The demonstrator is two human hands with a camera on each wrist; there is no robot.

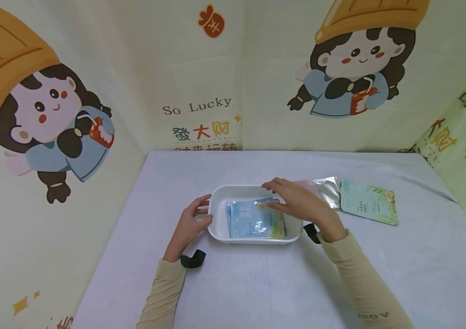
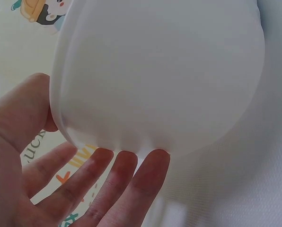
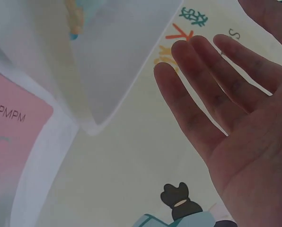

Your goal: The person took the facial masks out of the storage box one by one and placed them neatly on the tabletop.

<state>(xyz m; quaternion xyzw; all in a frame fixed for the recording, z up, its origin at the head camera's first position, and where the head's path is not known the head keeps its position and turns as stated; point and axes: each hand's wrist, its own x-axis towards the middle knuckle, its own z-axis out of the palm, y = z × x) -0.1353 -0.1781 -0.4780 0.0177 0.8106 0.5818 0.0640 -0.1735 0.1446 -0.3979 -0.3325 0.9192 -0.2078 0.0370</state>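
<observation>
A white plastic basin (image 1: 224, 241) stands on the table with blue sheet mask packets (image 1: 253, 221) lying stacked flat inside. My left hand (image 1: 189, 226) grips the basin's left end: in the left wrist view the fingertips (image 2: 153, 165) press its outer wall and the thumb lies at the rim. Over the basin's right side is my right hand (image 1: 298, 198), its fingers (image 3: 190, 118) extended and apart, holding nothing. Whether its thumb touches the top packet I cannot tell.
Right of the basin lie a pink and silver packet (image 1: 329, 192), partly behind my right hand, and a green mask packet (image 1: 368, 201). A printed curtain (image 1: 274, 128) hangs along the back of the white-covered table (image 1: 241, 292).
</observation>
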